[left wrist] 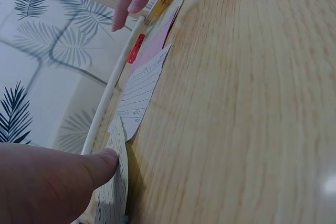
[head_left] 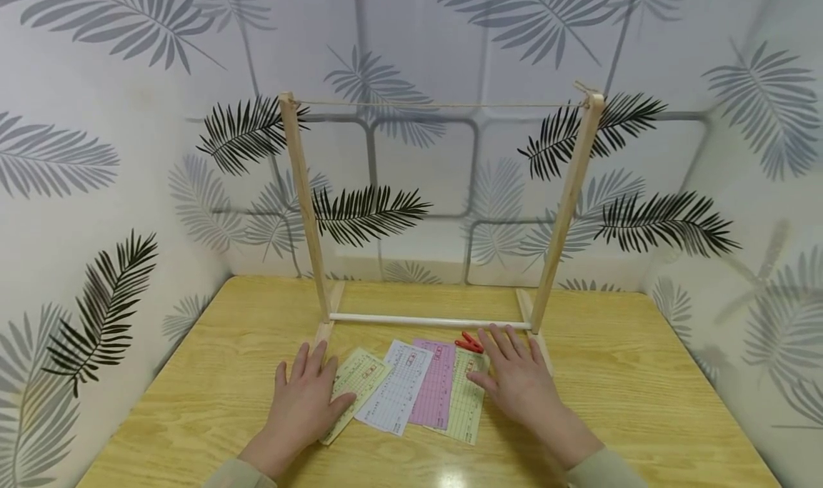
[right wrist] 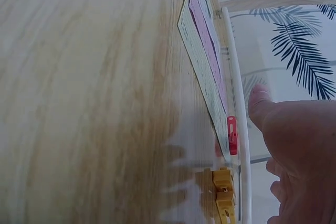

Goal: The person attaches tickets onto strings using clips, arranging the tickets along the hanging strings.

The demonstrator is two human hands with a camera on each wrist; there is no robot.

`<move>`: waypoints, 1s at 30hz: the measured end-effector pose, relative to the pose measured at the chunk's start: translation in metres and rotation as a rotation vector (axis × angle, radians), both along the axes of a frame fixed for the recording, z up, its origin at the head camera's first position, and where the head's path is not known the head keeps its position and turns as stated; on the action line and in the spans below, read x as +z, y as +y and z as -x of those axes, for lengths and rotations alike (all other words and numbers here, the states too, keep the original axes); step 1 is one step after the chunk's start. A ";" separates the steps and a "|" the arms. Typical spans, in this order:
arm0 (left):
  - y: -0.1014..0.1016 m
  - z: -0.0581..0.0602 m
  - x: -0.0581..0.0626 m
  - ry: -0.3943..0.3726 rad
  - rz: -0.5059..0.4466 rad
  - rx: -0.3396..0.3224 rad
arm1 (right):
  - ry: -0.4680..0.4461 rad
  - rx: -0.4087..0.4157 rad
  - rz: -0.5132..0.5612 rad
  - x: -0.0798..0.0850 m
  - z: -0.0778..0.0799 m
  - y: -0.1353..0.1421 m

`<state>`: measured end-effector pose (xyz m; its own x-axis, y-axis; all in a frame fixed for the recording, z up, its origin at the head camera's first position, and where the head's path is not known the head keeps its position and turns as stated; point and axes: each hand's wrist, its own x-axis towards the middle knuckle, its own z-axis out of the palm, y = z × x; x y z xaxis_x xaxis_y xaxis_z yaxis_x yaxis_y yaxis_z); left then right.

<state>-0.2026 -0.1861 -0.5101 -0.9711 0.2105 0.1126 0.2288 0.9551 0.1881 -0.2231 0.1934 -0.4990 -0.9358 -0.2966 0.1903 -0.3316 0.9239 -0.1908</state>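
Note:
My left hand (head_left: 302, 406) lies flat with spread fingers over the left yellow slip (head_left: 357, 378); in the left wrist view its thumb (left wrist: 105, 167) touches that slip. Beside it, overlapping in a fan, are a white slip (head_left: 397, 388), a pink slip (head_left: 437, 391) and another yellow slip (head_left: 467, 402). My right hand (head_left: 519, 381), fingers extended, is at the right slip's edge, near a red clothespin (head_left: 469, 343); it appears raised off the table in the left wrist view. A yellow clothespin (right wrist: 224, 195) is hidden under this hand in the head view.
A wooden frame stands behind the slips, with a left post (head_left: 303, 209), a right post (head_left: 569, 209), a string (head_left: 437, 105) tied between their tops and a white rod (head_left: 424, 321) low down. Leaf-patterned sheeting surrounds the wooden table (head_left: 643, 402).

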 end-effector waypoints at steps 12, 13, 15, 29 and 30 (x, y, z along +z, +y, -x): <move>0.000 0.000 -0.001 -0.005 0.009 0.000 | -0.013 0.039 0.016 -0.009 0.017 0.005; 0.000 0.000 -0.001 -0.003 0.010 -0.001 | -0.012 0.043 0.022 -0.009 0.017 0.005; 0.000 0.001 -0.001 0.002 0.011 -0.003 | -0.009 0.050 0.030 -0.011 0.019 0.006; 0.003 0.005 0.001 0.040 -0.032 0.013 | 0.000 0.074 0.045 -0.016 0.023 0.009; 0.003 0.005 0.002 0.043 -0.031 0.018 | 0.002 0.074 0.038 -0.018 0.024 0.010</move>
<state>-0.2074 -0.1829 -0.5085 -0.9689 0.1885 0.1604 0.2199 0.9531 0.2081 -0.2466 0.2029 -0.5168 -0.9111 -0.3575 0.2049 -0.3993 0.8888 -0.2248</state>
